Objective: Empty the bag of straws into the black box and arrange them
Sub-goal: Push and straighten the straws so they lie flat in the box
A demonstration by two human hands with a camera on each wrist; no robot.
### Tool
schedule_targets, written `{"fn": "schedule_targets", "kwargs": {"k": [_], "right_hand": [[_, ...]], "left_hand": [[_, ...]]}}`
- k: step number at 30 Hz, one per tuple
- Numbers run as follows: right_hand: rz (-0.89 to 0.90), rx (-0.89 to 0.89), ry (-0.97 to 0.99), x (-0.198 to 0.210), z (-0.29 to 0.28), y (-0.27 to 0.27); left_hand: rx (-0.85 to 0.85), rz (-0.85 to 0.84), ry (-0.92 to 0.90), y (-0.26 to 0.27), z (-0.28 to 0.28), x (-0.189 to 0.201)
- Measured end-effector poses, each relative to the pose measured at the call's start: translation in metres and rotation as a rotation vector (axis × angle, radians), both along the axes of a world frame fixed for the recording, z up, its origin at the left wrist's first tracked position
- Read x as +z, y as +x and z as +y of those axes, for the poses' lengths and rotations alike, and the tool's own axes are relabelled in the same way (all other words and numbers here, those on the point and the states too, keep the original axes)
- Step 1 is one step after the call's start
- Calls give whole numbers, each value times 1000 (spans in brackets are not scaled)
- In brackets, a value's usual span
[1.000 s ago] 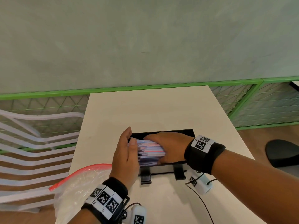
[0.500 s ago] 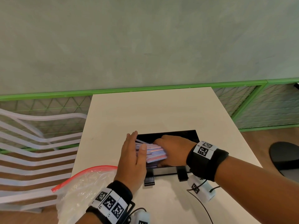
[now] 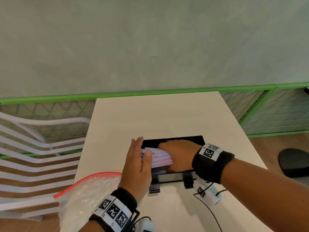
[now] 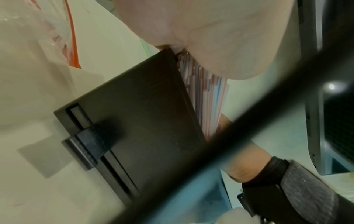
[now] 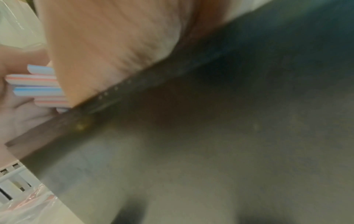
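The left hand (image 3: pixel 137 166) stands flat, fingers straight, pressed against the left ends of the straws (image 3: pixel 160 157). The right hand (image 3: pixel 178 155) curls over the bundle from the right, gripping it inside the black box (image 3: pixel 199 139) on the bench (image 3: pixel 158 114). The plastic bag (image 3: pixel 87 195) lies at the bench's near left corner.

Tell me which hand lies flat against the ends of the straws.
The left hand: its straight fingers stand against the straws' left ends, while the right hand curls over the bundle from above.
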State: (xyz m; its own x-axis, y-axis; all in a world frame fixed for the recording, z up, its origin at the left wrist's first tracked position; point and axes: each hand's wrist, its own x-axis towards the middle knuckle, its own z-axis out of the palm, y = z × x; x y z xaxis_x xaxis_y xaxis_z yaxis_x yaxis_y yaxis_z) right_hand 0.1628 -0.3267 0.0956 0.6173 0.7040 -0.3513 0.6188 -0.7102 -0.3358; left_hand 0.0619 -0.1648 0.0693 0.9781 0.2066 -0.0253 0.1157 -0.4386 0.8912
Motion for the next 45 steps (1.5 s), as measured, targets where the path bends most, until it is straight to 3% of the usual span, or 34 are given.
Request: {"fn": "schedule_targets", "kwargs": {"k": [8,23,34,41,45], "right_hand": [[-58,34,1,17,2,11],[99,27,-32,4,7,8],[7,46,-53,18,9,17],[-73,44,66,1,7,3],[-131,37,78,-5,1,0]], "left_hand": [[87,-98,-92,1,7,8],[-45,-17,3,-3,1,3],[50,-64,-40,-1,9,6],[-185,-56,200,-1,7,-10],[-209,-51,248,1,10,-12]]}}
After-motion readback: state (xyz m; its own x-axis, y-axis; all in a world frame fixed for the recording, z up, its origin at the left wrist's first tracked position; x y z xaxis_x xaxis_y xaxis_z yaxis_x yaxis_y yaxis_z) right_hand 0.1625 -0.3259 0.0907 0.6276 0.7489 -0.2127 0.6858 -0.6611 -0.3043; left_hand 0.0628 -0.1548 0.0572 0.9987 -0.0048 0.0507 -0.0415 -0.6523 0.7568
